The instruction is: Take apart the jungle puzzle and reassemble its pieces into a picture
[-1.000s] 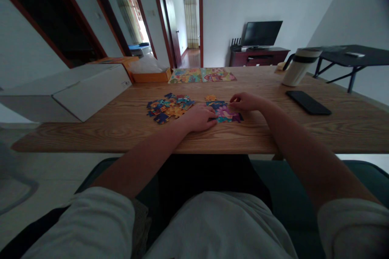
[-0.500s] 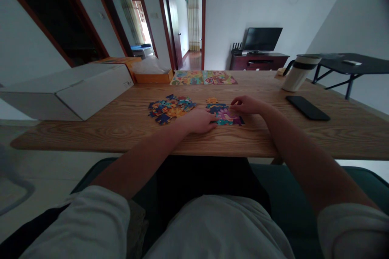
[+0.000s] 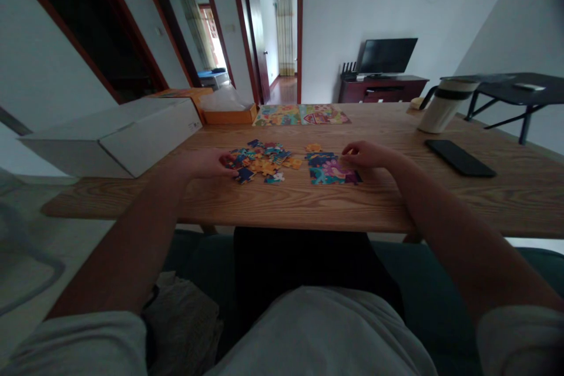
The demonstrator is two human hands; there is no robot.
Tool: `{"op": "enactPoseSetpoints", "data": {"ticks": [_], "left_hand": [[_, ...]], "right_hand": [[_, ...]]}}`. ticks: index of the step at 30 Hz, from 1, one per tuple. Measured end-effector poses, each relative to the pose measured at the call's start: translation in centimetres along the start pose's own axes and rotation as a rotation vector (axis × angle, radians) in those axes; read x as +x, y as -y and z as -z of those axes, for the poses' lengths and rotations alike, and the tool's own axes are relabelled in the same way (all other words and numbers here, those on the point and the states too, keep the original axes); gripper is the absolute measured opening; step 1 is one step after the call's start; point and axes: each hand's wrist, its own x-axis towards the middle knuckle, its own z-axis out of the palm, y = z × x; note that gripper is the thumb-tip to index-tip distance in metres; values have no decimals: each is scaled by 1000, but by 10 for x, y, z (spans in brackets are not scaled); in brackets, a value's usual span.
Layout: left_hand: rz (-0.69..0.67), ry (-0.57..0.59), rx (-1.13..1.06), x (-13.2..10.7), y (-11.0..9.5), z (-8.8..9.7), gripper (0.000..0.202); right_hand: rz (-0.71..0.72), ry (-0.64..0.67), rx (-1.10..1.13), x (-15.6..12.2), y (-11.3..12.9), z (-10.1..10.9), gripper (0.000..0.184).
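My left hand (image 3: 207,163) is at the left edge of a loose heap of puzzle pieces (image 3: 264,164), thumb and fingers apart and curved toward the pieces. On the wooden table, right of that heap, lies a joined patch of jigsaw puzzle (image 3: 328,169) in dark blue, teal and purple. Over its upper right edge is my right hand (image 3: 365,154), fingers bent in a pinch. A small orange-yellow bit, apparently a puzzle piece, shows at those fingertips. One orange puzzle piece (image 3: 314,147) lies just above the patch.
Behind the pieces lies a colourful picture sheet (image 3: 302,115). A white box (image 3: 132,135) and an orange box tray (image 3: 230,116) with clear plastic stand at left. To the right are a black phone (image 3: 459,158) and a white mug (image 3: 446,108) with a dark handle.
My left hand has moved left from the joined patch to the loose heap, uncovering the patch's left side. My right hand stays by the patch's upper right. The view has shifted slightly.
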Motion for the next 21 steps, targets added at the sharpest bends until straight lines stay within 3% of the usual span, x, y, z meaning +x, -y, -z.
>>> {"op": "enactPoseSetpoints", "data": {"ticks": [2, 4, 12, 15, 21], "left_hand": [[46, -70, -46, -2, 13, -10, 74], [62, -108, -73, -5, 15, -17, 71], [-67, -183, 99, -21, -32, -38, 61], [-60, -155, 166, -19, -35, -40, 56], [-16, -208, 178, -26, -39, -34, 49]], "right_hand": [[4, 4, 0, 1, -1, 0, 32], [1, 14, 9, 1, -2, 0, 31], [10, 7, -21, 0, -3, 0, 30], [13, 8, -16, -1, -2, 0, 30], [13, 5, -23, -1, -1, 0, 32]]}}
